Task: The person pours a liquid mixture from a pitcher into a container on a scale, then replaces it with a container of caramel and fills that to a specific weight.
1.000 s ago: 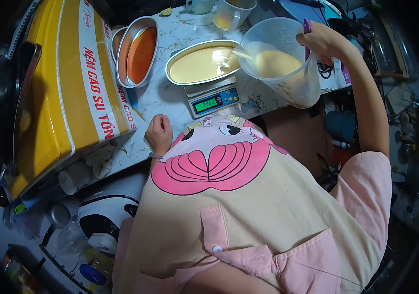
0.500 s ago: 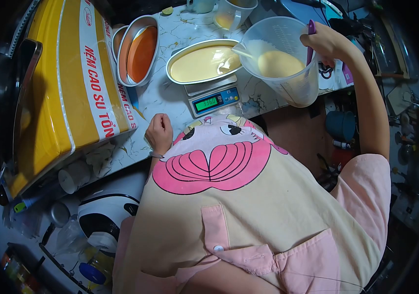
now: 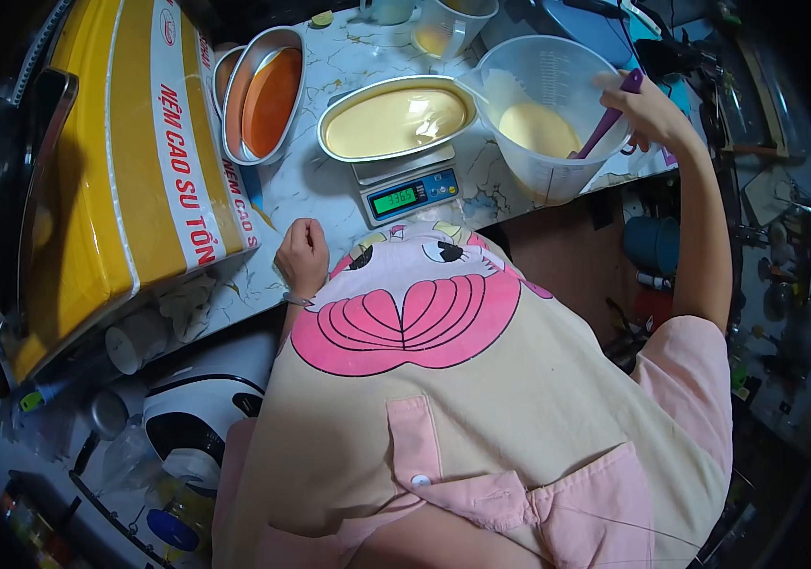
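My right hand (image 3: 654, 112) is closed at the handle side of a clear measuring jug (image 3: 557, 76), which now stands upright. Pale yellow batter-like liquid (image 3: 536, 129) lies inside it. A purple spatula (image 3: 605, 125) leans in the jug, its handle end at my fingers; the jug's handle is hidden by the hand. Touching or nearly touching the jug's spout is an oval metal tin (image 3: 331, 148) filled with the same smooth liquid. That tin rests on a digital kitchen scale (image 3: 413, 197) with a lit green display. My left hand (image 3: 301, 258) rests closed at the table edge, seemingly holding nothing.
Two oval tins (image 3: 294, 119), the nearer with an orange-brown layer, stand left of the scale. A big yellow box (image 3: 92, 171) takes up the table's left side. Behind are a smaller jug (image 3: 462, 36) and a cut lime (image 3: 322, 18). A white appliance (image 3: 206, 417) sits below the table.
The jug has gone from tilted over the filled tin to upright. My right hand has shifted, and the spatula now slants further into the jug. My left hand stays put.
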Demonstrator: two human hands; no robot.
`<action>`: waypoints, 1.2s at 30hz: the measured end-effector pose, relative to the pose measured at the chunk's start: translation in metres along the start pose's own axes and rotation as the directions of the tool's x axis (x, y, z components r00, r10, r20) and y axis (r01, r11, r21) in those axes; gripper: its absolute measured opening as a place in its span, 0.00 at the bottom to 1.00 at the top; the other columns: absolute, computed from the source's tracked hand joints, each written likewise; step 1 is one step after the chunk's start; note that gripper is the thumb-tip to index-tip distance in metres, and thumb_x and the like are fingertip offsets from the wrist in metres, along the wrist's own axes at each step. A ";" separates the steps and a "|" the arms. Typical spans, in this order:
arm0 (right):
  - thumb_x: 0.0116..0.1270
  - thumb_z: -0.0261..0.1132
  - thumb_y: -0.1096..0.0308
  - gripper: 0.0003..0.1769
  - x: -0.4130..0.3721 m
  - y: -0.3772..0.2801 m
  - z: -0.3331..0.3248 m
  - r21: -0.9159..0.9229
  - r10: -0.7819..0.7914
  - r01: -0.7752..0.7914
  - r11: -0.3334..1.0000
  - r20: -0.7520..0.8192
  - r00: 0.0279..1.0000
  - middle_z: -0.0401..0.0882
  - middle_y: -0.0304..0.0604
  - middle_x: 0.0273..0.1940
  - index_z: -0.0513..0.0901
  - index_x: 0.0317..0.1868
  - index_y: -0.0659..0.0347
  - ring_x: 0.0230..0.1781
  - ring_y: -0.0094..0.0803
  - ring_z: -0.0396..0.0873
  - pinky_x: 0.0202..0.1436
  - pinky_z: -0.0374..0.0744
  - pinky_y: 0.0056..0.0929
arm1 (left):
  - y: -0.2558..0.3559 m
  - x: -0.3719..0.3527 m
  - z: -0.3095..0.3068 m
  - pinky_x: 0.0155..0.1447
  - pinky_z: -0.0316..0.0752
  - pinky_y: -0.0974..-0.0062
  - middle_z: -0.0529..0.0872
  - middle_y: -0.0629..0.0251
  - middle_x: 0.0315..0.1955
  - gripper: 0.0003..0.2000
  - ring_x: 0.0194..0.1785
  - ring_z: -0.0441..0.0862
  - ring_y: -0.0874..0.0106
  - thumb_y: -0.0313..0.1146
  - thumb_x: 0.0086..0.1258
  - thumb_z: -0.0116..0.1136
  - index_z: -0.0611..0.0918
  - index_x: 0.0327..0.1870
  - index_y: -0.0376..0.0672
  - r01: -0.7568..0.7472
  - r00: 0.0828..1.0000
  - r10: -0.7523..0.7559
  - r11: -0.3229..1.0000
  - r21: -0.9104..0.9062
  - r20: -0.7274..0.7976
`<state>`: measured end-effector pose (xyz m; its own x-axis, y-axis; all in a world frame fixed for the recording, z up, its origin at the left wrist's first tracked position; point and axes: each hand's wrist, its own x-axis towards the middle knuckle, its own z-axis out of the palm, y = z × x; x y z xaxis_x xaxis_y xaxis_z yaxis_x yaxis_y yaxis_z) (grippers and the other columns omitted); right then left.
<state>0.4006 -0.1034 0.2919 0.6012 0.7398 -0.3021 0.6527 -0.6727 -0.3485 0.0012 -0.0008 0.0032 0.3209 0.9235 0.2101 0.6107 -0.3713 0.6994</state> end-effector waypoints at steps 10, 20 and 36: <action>0.60 0.57 0.61 0.26 -0.020 0.041 0.006 0.212 0.156 -0.133 0.968 -0.094 0.983 0.81 0.43 0.33 0.79 0.58 0.59 0.15 0.24 0.70 0.14 0.68 0.22 | 0.000 0.000 0.000 0.28 0.70 0.62 0.81 0.60 0.23 0.06 0.25 0.79 0.57 0.32 0.68 0.56 0.79 0.30 0.42 -0.014 1.000 0.014 1.000 0.008 -0.007; 0.57 0.57 0.58 0.26 -0.029 0.071 0.016 0.388 0.209 -0.131 0.912 -0.167 0.963 0.83 0.41 0.36 0.83 0.56 0.52 0.25 0.25 0.79 0.16 0.70 0.23 | 0.001 0.000 0.000 0.28 0.71 0.63 0.82 0.61 0.24 0.06 0.25 0.80 0.58 0.32 0.68 0.56 0.79 0.30 0.42 -0.002 1.000 0.002 1.000 0.017 -0.002; 0.56 0.59 0.61 0.25 -0.028 0.076 0.025 0.524 0.216 -0.108 0.845 -0.150 0.965 0.82 0.41 0.37 0.84 0.56 0.54 0.38 0.29 0.79 0.42 0.76 0.25 | -0.005 0.000 0.003 0.28 0.70 0.68 0.81 0.61 0.22 0.07 0.23 0.79 0.62 0.32 0.68 0.58 0.80 0.30 0.40 -0.038 0.999 0.039 0.999 0.008 -0.031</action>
<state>0.4221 -0.1747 0.2511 0.7903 0.5664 -0.2337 0.2449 -0.6416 -0.7269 0.0001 0.0011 -0.0021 0.3219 0.9110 0.2577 0.6039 -0.4072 0.6852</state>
